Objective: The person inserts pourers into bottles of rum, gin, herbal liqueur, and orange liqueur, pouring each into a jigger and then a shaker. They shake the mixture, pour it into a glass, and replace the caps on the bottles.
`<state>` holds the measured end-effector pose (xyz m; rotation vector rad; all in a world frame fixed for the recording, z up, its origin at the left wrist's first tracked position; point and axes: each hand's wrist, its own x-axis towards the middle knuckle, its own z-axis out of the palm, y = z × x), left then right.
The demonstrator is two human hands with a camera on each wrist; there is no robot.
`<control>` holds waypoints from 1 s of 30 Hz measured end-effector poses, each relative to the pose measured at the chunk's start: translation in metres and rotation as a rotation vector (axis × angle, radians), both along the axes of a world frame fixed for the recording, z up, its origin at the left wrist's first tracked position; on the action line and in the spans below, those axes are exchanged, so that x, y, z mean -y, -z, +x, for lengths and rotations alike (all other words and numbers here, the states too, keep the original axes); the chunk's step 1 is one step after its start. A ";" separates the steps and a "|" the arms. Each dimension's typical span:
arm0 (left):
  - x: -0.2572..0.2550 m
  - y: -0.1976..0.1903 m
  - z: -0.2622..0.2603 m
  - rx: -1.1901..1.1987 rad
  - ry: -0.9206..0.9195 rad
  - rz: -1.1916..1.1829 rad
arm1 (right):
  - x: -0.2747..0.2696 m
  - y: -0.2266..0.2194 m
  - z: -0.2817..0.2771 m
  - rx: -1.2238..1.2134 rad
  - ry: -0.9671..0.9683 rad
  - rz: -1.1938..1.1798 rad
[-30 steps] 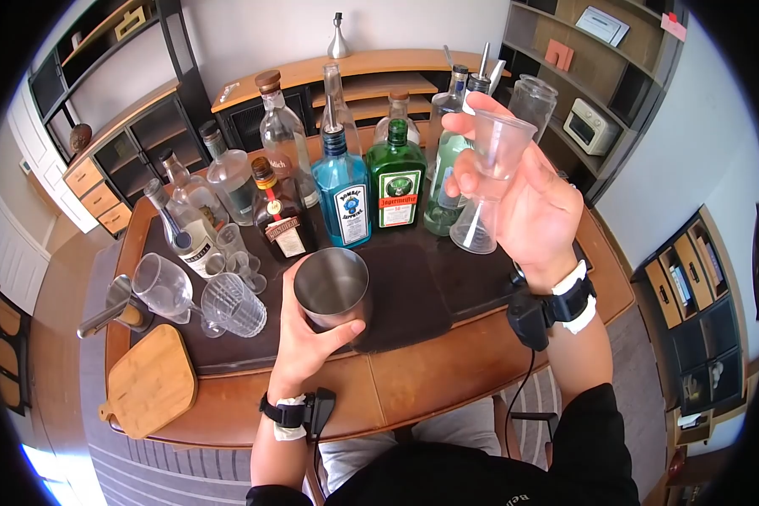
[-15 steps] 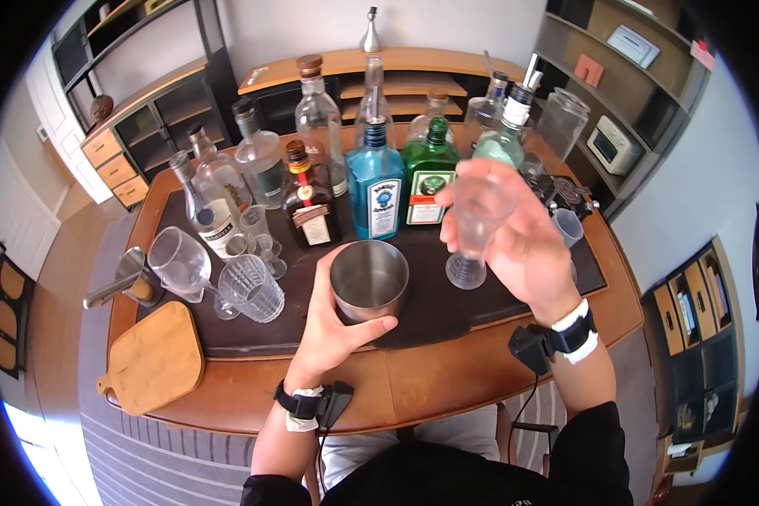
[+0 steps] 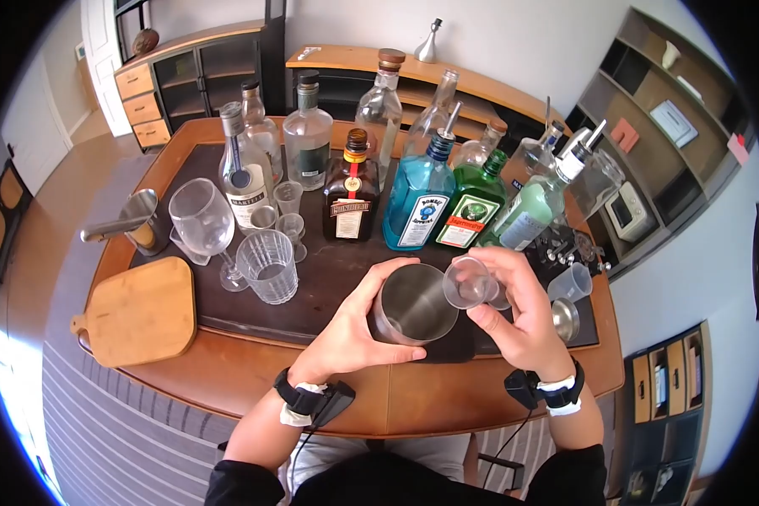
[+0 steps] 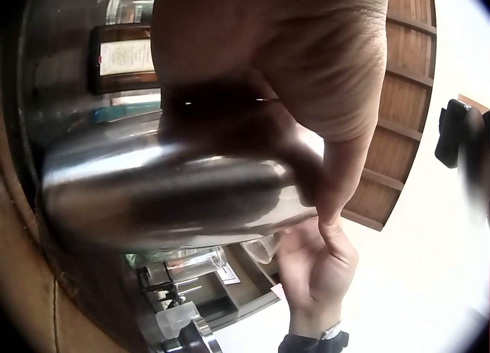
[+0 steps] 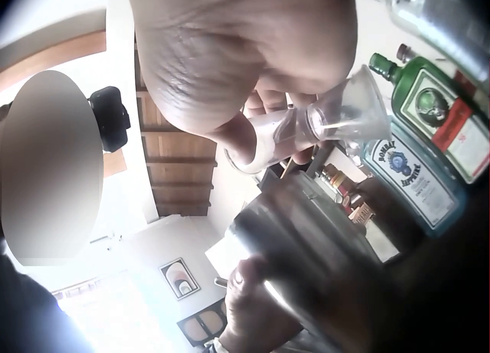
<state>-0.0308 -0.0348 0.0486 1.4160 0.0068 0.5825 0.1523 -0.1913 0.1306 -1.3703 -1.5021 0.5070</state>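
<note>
A broad brown counter (image 3: 447, 396) with a dark inset top is spreading before a seated person. A pale wooden cutting board (image 3: 139, 312) is lying at the person's left, and beyond the hands a dark brown bottle (image 3: 352, 194), a blue glass bottle (image 3: 417, 198) and a flat green glass bottle (image 3: 478, 207) are standing in a row. Nearer, the person's left hand (image 3: 346, 333) is wrapping around a tall grey metal cup (image 3: 413, 304), mouth up; whether its base is touching the counter is impossible to tell. The right hand (image 3: 527, 325) is pinching a smaller clear plastic hourglass-shaped jigger (image 3: 471, 284), which is tilting, one flared mouth overlapping the cup's right rim. The person appears to be emptying the jigger into the cup; the next move would be calling for a steady cup and a fuller tilt. The cup is looking dull inside and shiny outside, narrowing toward its base; the jigger is looking thin and colourless, and whether it is holding any liquid is not showing.
</note>
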 end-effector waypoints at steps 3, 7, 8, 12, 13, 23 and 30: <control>-0.001 0.001 -0.001 0.014 -0.030 0.060 | 0.000 -0.005 -0.002 0.185 0.051 0.010; -0.002 -0.001 -0.003 0.037 -0.069 0.138 | -0.002 -0.011 -0.004 0.309 0.086 0.013; -0.002 -0.002 -0.004 0.038 -0.065 0.134 | -0.003 -0.012 -0.004 0.335 0.085 0.018; -0.002 0.001 -0.004 0.054 -0.042 0.082 | -0.005 -0.016 -0.005 0.423 0.081 0.031; -0.002 0.002 -0.003 0.060 -0.033 0.063 | -0.005 -0.017 -0.005 0.442 0.083 0.034; -0.003 0.005 -0.002 0.092 -0.070 0.102 | -0.008 -0.024 -0.006 0.572 0.089 0.040; -0.003 0.006 -0.002 0.089 -0.079 0.123 | -0.009 -0.033 -0.008 0.647 0.081 0.066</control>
